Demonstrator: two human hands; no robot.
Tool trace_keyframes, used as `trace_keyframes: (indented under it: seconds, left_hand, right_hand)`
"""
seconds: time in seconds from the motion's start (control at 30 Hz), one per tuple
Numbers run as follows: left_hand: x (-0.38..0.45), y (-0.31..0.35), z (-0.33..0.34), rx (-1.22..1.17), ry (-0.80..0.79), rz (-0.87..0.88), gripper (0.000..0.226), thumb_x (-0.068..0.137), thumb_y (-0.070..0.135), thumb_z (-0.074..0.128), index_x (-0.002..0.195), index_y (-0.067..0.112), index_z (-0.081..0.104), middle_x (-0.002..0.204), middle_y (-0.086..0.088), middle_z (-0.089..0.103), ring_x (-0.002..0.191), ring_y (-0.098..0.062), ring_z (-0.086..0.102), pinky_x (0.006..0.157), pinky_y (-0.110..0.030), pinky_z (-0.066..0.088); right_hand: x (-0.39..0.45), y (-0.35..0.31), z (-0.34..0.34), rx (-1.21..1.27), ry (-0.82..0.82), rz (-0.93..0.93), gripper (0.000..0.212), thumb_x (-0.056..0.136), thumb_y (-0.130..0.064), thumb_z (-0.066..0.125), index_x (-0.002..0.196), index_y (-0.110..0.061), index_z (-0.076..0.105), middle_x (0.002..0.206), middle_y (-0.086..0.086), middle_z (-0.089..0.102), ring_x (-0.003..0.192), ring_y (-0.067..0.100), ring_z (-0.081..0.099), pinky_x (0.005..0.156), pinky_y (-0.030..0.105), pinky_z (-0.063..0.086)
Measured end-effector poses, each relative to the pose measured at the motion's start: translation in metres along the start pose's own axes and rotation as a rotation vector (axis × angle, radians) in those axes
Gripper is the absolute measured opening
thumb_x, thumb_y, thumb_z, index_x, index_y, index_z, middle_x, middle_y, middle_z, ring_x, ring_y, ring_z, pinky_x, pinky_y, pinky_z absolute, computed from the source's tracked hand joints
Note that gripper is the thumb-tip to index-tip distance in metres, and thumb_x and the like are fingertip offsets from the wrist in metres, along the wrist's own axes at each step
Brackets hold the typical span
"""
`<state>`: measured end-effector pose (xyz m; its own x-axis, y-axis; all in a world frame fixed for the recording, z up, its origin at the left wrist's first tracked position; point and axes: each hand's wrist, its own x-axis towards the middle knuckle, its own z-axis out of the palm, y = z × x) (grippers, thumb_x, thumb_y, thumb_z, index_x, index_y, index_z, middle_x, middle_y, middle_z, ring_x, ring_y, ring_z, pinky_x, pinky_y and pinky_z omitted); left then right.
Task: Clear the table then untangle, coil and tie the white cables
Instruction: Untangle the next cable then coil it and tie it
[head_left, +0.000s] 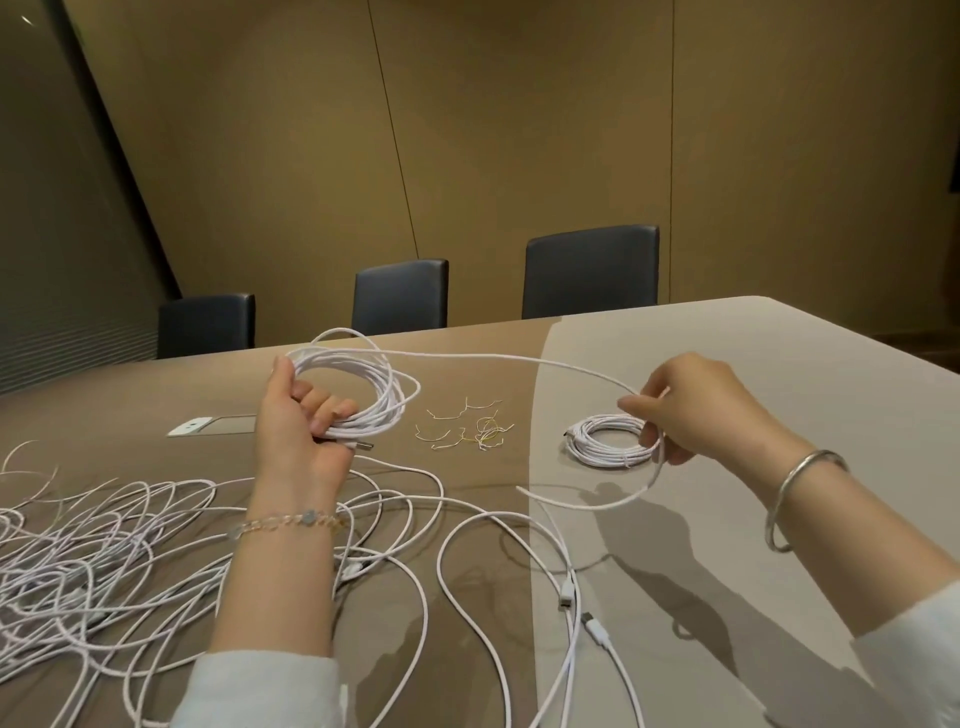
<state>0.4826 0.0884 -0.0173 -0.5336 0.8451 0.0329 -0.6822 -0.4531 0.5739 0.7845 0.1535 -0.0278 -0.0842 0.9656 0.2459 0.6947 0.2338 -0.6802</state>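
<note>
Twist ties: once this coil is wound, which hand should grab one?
Probably right. The left hand grips the coil and must hold it; the right hand only pinches the loose strand, beside the twist ties.

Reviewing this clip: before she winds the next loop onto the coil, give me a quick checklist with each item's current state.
1. Left hand grips the coil: ok.
2. Right hand pinches the feeding strand: ok.
3. Strand between the hands free of knots: ok.
4. Trailing cable clear of the tangle: cannot tell.
5. Twist ties lying on the table within reach: ok.
6. Finished coil tied: cannot tell.
</note>
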Motion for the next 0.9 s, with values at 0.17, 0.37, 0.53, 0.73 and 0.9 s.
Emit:
trace_keyframes:
  seconds: [0.17, 0.37, 0.53, 0.73, 0.9]
  left_hand:
    - [-0.005, -0.007, 0.009, 0.122, -0.027, 0.033, 0.048, 0.099, 0.046, 0.051, 0.059, 0.022, 0.037, 0.045, 0.007, 0.025, 0.035, -0.010, 0.023, 0.040, -0.017, 0.030]
    - [-0.014, -0.015, 0.019, 0.217, -0.085, 0.033, 0.047, 0.098, 0.047, 0.051, 0.060, 0.022, 0.038, 0.047, 0.007, 0.024, 0.037, -0.009, 0.021, 0.042, -0.018, 0.029]
    - [-0.016, -0.019, 0.025, 0.260, -0.142, 0.013, 0.046, 0.098, 0.046, 0.051, 0.062, 0.021, 0.038, 0.047, 0.007, 0.022, 0.037, -0.008, 0.019, 0.039, -0.018, 0.031]
    - [-0.015, -0.022, 0.021, 0.397, -0.189, -0.001, 0.045, 0.098, 0.044, 0.052, 0.062, 0.020, 0.039, 0.045, 0.007, 0.024, 0.036, -0.008, 0.021, 0.039, -0.020, 0.034]
    - [-0.015, -0.026, 0.020, 0.508, -0.170, 0.024, 0.044, 0.098, 0.042, 0.054, 0.063, 0.019, 0.041, 0.046, 0.005, 0.027, 0.038, -0.009, 0.023, 0.042, -0.022, 0.036]
  right_hand:
    - [-0.011, -0.021, 0.012, 0.030, -0.028, -0.142, 0.021, 0.088, -0.024, 0.071, 0.085, -0.015, 0.053, 0.065, 0.006, 0.067, 0.037, 0.008, 0.059, 0.034, 0.017, 0.041]
    - [-0.035, -0.044, 0.011, 0.080, -0.303, -0.254, 0.018, 0.082, -0.031, 0.075, 0.089, -0.016, 0.068, 0.070, 0.000, 0.072, 0.060, 0.010, 0.067, 0.065, 0.031, 0.059]
    - [-0.052, -0.051, 0.016, -0.475, -0.256, -0.476, 0.024, 0.081, -0.027, 0.070, 0.102, -0.020, 0.062, 0.092, -0.003, 0.061, 0.086, 0.020, 0.059, 0.070, 0.034, 0.050]
    - [-0.049, -0.057, 0.014, -0.400, -0.032, -0.681, 0.031, 0.095, -0.043, 0.055, 0.083, -0.016, 0.066, 0.080, -0.005, 0.049, 0.072, 0.018, 0.052, 0.064, 0.030, 0.042]
    - [-0.046, -0.059, -0.002, 0.377, -0.200, -0.469, 0.007, 0.094, -0.022, 0.063, 0.089, -0.016, 0.061, 0.062, 0.003, 0.067, 0.053, 0.013, 0.064, 0.050, 0.024, 0.052]
